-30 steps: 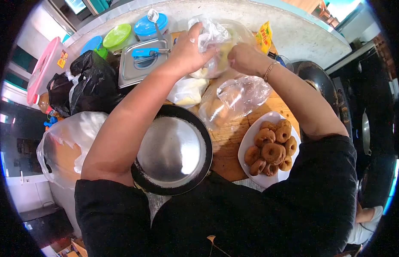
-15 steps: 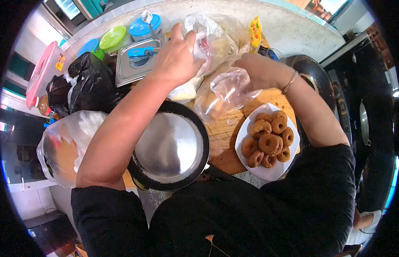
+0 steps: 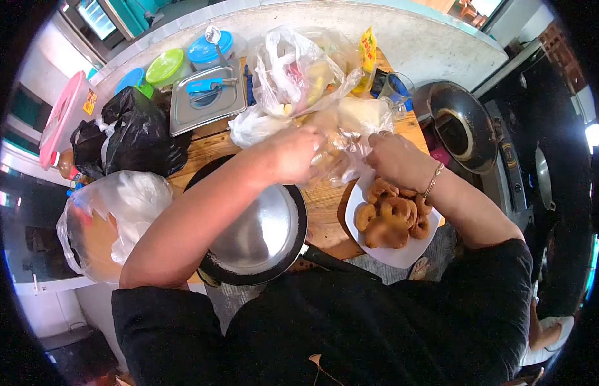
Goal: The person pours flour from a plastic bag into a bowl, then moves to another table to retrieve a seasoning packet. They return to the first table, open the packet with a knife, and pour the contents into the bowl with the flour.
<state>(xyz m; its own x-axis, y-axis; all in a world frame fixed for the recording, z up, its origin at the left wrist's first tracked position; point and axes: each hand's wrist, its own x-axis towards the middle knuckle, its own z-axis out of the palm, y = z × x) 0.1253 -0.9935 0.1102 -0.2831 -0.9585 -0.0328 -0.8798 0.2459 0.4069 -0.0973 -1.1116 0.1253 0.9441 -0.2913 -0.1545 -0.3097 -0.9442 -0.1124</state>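
Both hands are at a clear plastic bag (image 3: pixel 341 154) with something pale brown inside, above the wooden table (image 3: pixel 325 215). My left hand (image 3: pixel 296 154) has its fingers closed on the bag's left side, slightly blurred. My right hand (image 3: pixel 397 156) pinches the bag's right edge, just above a white plate (image 3: pixel 402 257). Ring-shaped brown doughnuts (image 3: pixel 396 209) are piled on that plate; the one nearest me looks blurred. Left of the plate lies a frying pan (image 3: pixel 254 225) with a shiny base, partly under my left forearm.
Behind the hands are a filled plastic bag (image 3: pixel 299 74), a yellow packet (image 3: pixel 367 51) and a glass (image 3: pixel 396 90). A wok (image 3: pixel 457 125) stands right. At left are a steel lidded tray (image 3: pixel 208 103), a black bag (image 3: pixel 135 138) and a white bag (image 3: pixel 141 199). A person (image 3: pixel 550 338) shows lower right.
Both hands have come down and nearer me, with the clear bag now between them. The large filled bag behind is no longer touched by my left hand. The view has shifted slightly.
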